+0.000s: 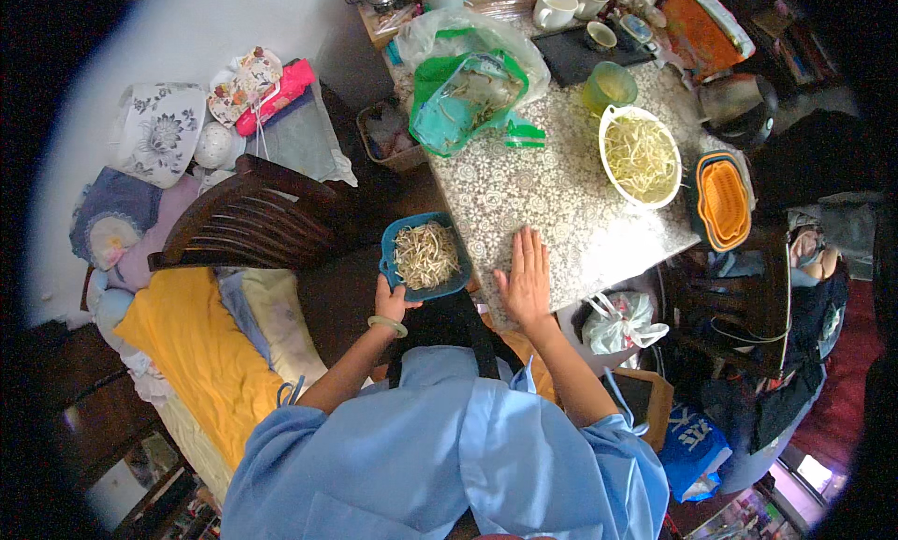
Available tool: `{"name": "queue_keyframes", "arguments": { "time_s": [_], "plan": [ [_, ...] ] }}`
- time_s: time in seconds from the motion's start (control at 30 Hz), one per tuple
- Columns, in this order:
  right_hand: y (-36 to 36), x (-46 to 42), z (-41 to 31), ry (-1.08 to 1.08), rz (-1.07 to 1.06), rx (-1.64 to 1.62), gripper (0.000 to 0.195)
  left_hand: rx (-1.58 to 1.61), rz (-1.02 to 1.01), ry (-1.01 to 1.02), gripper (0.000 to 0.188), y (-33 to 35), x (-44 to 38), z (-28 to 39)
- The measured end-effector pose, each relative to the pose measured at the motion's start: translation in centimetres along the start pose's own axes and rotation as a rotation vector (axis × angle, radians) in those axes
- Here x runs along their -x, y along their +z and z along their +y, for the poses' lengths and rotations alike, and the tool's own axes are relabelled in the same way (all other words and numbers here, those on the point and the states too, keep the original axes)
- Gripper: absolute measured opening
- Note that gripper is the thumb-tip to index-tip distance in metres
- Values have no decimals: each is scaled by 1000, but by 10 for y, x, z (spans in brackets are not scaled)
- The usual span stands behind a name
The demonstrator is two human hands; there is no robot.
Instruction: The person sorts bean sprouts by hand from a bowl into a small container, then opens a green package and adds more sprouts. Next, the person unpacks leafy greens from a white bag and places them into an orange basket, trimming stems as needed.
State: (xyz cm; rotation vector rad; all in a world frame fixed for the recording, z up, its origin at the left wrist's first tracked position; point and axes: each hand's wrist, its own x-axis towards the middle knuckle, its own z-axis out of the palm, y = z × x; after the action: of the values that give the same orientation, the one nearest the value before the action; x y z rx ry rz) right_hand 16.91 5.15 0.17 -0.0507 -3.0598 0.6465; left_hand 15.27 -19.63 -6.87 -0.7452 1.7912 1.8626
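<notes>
My left hand (394, 298), with a pale bangle at the wrist, grips the near left rim of a blue plastic basket (459, 277) beside the table's left edge. Short bean sprout pieces (426, 256) lie in it. Flat on the flower-patterned tablecloth (505, 189), palm down, rests my right hand (526, 277), with nothing visible in it. Farther right on the table, a white oval colander (605, 129) holds long pale bean sprouts (640, 154). An opened green and clear plastic bag (466, 98) with some scraps inside lies at the table's far left.
Nested orange and dark baskets (722, 202) sit at the table's right edge. A green-tinted bowl (609, 87), white mugs (555, 8) and a black tray (561, 56) stand at the back. A dark wooden chair (259, 217) is at left; a tied white bag (621, 322) is below the table's near edge.
</notes>
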Motion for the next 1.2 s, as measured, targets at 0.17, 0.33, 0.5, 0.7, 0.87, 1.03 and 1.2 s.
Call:
{"name": "queue_keyframes", "arguments": {
  "time_s": [0.17, 0.33, 0.5, 0.7, 0.87, 1.03, 1.2],
  "plan": [
    [23, -6, -50, -131, -157, -87, 72, 3, -29, -37, 45, 6, 4, 1],
    [21, -15, -51, -396, -85, -128, 66, 3, -54, -2, 46, 2, -2, -4],
    [-24, 12, 80, 95, 243, -117, 59, 12, -88, 37, 49, -4, -1, -10],
    [-34, 37, 136, 301, 271, 157, 74, 13, -97, 46, 43, -5, -7, -17],
    [4, 18, 19, -64, -129, -97, 83, 11, -78, -39, 45, 1, 2, -7],
    [30, 1, -52, -391, -140, -12, 75, -50, -63, 23, 40, 2, 3, -9],
    [14, 7, -32, -401, -105, -239, 66, 24, -100, 20, 42, -3, -4, -24]
  ]
}}
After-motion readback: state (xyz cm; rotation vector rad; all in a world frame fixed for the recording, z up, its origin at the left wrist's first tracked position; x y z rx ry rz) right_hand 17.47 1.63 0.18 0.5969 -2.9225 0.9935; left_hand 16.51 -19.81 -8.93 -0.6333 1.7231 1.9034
